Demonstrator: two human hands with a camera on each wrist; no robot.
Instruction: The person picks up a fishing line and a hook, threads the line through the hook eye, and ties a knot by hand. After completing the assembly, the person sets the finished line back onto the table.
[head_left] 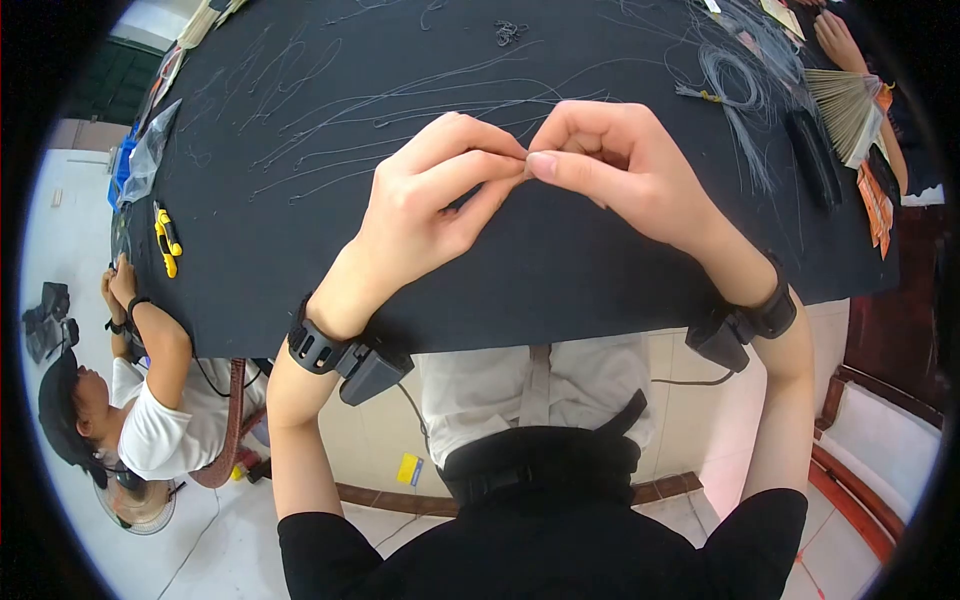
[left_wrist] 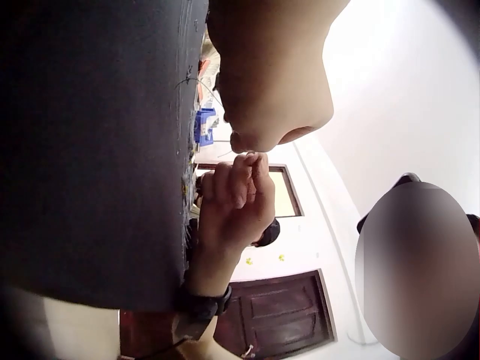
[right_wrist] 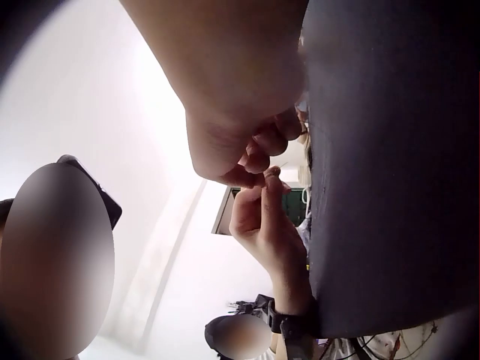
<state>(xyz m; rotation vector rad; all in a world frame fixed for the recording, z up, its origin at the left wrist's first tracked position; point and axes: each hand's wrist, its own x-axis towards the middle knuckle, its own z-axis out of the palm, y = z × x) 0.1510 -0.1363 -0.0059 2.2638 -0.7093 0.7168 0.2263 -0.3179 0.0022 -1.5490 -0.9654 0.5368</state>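
- Clock bearings: read in the head view from the joined fingertips.
- Left hand (head_left: pixel 430 190): raised over the tabletop, thumb and forefinger pinched at what seems a thin line, its gripped part hidden.
- Right hand (head_left: pixel 625 165): thumb and forefinger pinched at the same spot, tips touching the left's; remaining fingers curled.
- Near edge of the black tabletop (head_left: pixel 520 300): 6 o'clock, a broad strip of surface lying between it and the hands.
- Right-hand edge: between 3 and 4 o'clock, well apart from the right hand.
- Loose grey lines (head_left: pixel 400 86): spread from 9 to 11 o'clock, the closest just beside the left hand.
- Dark tangle (head_left: pixel 510 33): 12 o'clock, near the far side.
- Coiled grey line (head_left: pixel 738 102): between 2 and 3.
- Fanned pale strips (head_left: pixel 840 105), black oblong object (head_left: pixel 815 158), orange packets (head_left: pixel 876 210): 3 o'clock.
- Yellow-handled cutter (head_left: pixel 166 240): just under 9 o'clock; clear plastic bag (head_left: pixel 150 155) at 9.
- Seated person (head_left: pixel 155 430), white shirt, black cap: 8 o'clock; another person's hand (head_left: pixel 838 40), between 2 and 3.
- Dark panelled door (left_wrist: pixel 281 315): set in a white wall, left wrist view.
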